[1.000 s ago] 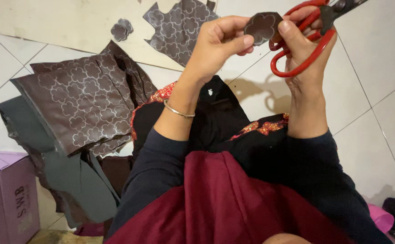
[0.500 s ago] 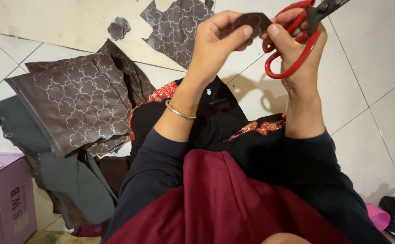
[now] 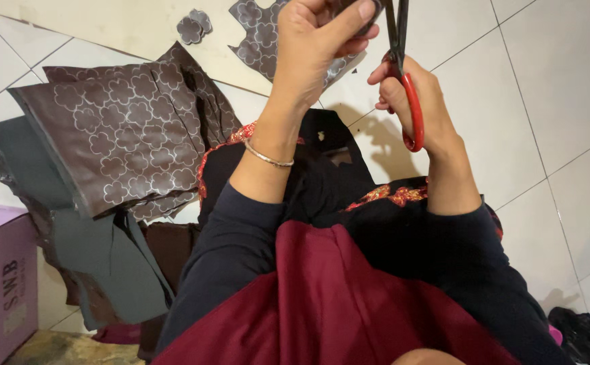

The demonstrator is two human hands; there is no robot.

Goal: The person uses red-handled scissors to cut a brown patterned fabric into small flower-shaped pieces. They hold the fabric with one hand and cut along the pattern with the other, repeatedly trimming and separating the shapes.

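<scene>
The top edge cuts off the fingertips of the left hand (image 3: pixel 318 40), so the small dark piece (image 3: pixel 369 15) pinched there shows only as a sliver by the thumb. The blades of the red-handled scissors (image 3: pixel 403 74) run out of view at the same edge, and whether they meet the piece cannot be told. The right hand (image 3: pixel 413 101) hides part of the handle loops. The purple box (image 3: pixel 1 284) is cut by the left edge. The folded patterned sheet (image 3: pixel 116 142) covers much of the grey sheet (image 3: pixel 99 263) beneath.
</scene>
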